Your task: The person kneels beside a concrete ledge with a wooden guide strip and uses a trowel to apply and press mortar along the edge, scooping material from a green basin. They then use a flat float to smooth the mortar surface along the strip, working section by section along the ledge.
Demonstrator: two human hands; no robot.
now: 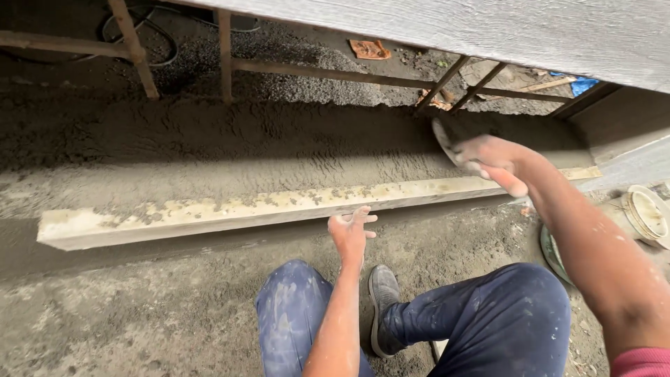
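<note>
Against the near edge of the long wooden plank (279, 206), my left hand (351, 234) rests with fingers spread wide, holding nothing. Beyond the plank lies a bed of wet mortar (230, 150). My right hand (492, 162), blurred, is closed around a trowel (442, 139) above the mortar's right end. Both hands are mortar-dusted.

Building site, outdoors. I crouched on raw ground beside a bed of wet mortar (230, 150), a long timber plank (209, 213) laid along it. Gravel (307, 70) and rusty steel bars (328, 72) lay beyond, under a plastered wall (488, 28).
</note>
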